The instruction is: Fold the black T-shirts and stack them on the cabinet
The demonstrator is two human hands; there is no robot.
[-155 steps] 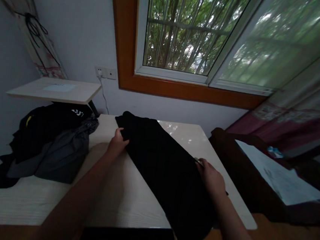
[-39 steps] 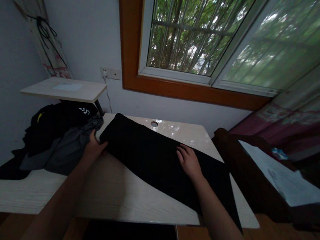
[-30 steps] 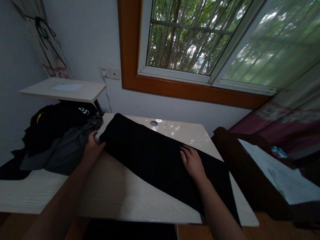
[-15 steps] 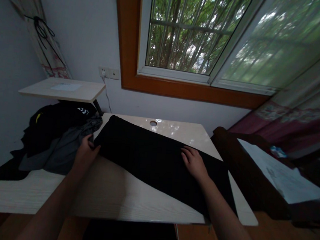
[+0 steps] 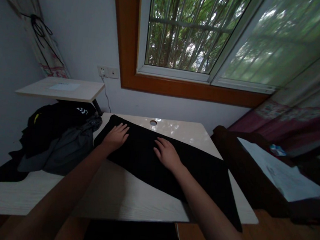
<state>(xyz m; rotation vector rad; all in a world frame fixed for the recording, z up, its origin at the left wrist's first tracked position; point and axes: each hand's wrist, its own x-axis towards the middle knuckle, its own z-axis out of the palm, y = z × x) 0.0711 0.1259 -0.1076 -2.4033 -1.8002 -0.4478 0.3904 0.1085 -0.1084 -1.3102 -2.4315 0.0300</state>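
Observation:
A long black garment (image 5: pixel 205 173) lies flat and slanted across the pale wooden table (image 5: pixel 118 195), its lower end hanging over the right front corner. My left hand (image 5: pixel 115 136) rests palm down on its upper left end, fingers spread. My right hand (image 5: pixel 166 153) lies flat on the cloth a little to the right, fingers stretched out. Neither hand grips anything.
A heap of black and grey clothes (image 5: pixel 53 140) lies on the table's left side under a small raised shelf (image 5: pixel 61 89). A cable hole (image 5: pixel 153 122) is near the table's back edge. A dark wooden piece of furniture with white paper (image 5: pixel 282 173) stands to the right, below a window.
My left hand let go of the garment's left end and now lies flat on top of it. My right hand slid left along the cloth toward the left hand.

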